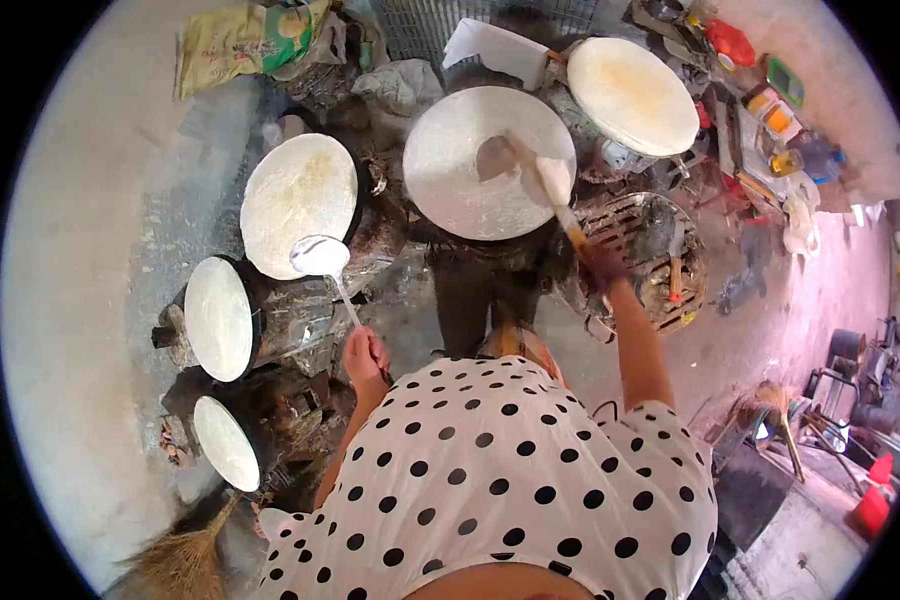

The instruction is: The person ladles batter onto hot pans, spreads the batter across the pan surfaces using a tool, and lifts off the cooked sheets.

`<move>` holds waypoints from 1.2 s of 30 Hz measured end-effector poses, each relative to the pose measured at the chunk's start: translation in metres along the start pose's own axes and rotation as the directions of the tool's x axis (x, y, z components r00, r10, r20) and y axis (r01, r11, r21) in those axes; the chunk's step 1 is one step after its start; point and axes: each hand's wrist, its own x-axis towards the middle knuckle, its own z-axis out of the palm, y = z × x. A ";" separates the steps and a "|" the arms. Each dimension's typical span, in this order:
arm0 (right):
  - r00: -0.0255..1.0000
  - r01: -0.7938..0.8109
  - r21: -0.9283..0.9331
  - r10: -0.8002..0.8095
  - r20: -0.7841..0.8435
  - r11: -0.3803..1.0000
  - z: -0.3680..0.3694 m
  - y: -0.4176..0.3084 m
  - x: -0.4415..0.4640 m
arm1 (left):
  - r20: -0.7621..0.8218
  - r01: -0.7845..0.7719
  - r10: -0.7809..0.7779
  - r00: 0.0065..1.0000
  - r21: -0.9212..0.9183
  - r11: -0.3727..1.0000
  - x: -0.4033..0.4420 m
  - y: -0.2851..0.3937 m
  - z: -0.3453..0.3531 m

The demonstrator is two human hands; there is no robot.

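My left hand (366, 352) is wrapped round the handle of a metal ladle (320, 257). The ladle's bowl is whitish inside and hangs at the lower edge of a round griddle (300, 200) covered with a pale, slightly browned sheet. My right hand (607, 270), partly blurred, grips a wooden-handled tool (554, 182). This tool's head is pale and broad, its exact kind unclear, and it reaches over the right side of the middle griddle (450, 180). White batter coats that griddle, with a greyish-brown patch near its centre.
Another pale sheet (630, 95) lies on a griddle at upper right. Two smaller coated griddles (218, 318) stand at left. A round grate (660, 240) is beside my right hand. A straw broom (190, 550) lies at lower left; bottles (788, 162) stand at right.
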 end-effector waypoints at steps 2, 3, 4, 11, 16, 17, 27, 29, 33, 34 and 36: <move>0.967 -0.253 0.246 0.240 0.080 0.936 -0.033 -0.020 0.018 | -0.003 0.001 -0.002 1.000 -0.028 1.000 0.000 0.002 0.009; 0.982 -0.191 0.292 0.185 0.049 0.937 -0.051 -0.050 0.017 | 0.017 0.013 -0.013 1.000 -0.053 0.999 0.000 0.003 0.012; 0.987 -0.158 0.316 0.156 0.032 0.935 -0.049 -0.061 0.017 | 0.034 0.026 -0.024 0.999 -0.076 0.997 0.001 0.005 0.011; 0.827 0.312 0.494 0.025 -0.562 0.811 0.028 -0.098 -0.039 | -0.008 -0.037 0.037 0.999 -0.024 0.999 -0.002 0.004 -0.003; 0.924 0.111 0.263 -0.001 -0.383 0.959 0.076 -0.126 -0.003 | 0.054 -0.001 0.002 0.999 -0.025 1.000 0.000 0.007 -0.009; 0.967 0.102 0.426 0.010 -0.254 0.899 0.068 -0.127 -0.002 | 0.057 -0.002 0.003 0.998 -0.021 1.000 0.001 0.005 -0.013; 0.785 0.397 -0.034 -0.358 -0.506 0.917 0.082 -0.111 -0.025 | 0.059 0.036 -0.035 0.998 -0.018 0.999 0.008 0.001 -0.025; 0.921 0.304 0.695 -0.015 -0.389 0.652 0.072 -0.106 -0.018 | 0.074 0.005 -0.003 0.997 -0.037 0.999 0.006 0.007 -0.026; 0.951 0.111 0.504 0.055 -0.303 0.857 0.038 -0.146 -0.070 | 0.099 0.011 -0.007 0.995 -0.032 0.999 0.004 0.001 -0.032; 0.836 0.399 0.318 -0.198 -0.512 0.860 0.112 -0.070 0.003 | 0.096 0.015 -0.012 0.995 -0.030 0.999 0.001 0.001 -0.031; 0.832 0.365 -0.004 -0.328 -0.447 0.931 0.081 -0.055 0.015 | 0.080 0.002 -0.002 0.997 0.005 1.000 -0.002 0.003 -0.026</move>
